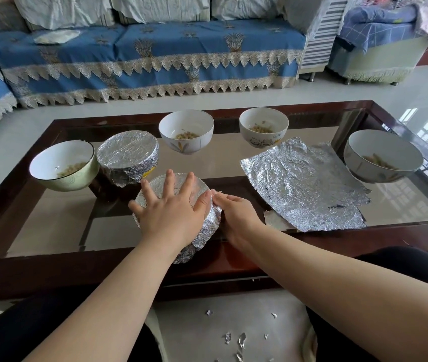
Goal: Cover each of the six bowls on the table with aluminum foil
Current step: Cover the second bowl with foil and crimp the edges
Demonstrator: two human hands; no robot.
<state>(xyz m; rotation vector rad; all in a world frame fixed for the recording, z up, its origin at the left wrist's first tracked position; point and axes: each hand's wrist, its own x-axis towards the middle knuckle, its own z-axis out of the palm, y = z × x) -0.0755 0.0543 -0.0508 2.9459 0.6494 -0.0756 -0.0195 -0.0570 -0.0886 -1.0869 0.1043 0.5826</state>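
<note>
A foil-wrapped bowl stands near the table's front edge. My left hand lies flat on its top with fingers spread. My right hand presses the foil against its right side. A second foil-covered bowl sits behind it to the left. Uncovered bowls with some food inside: a pale green one at the left, a white one at the back centre, a cartoon-printed one at the back right, and a grey-rimmed one at the far right. Loose crumpled foil sheets lie right of centre.
The bowls stand on a glass-topped table with a dark wooden frame. Small foil scraps lie on the floor between my knees. A blue-covered sofa runs along the far side.
</note>
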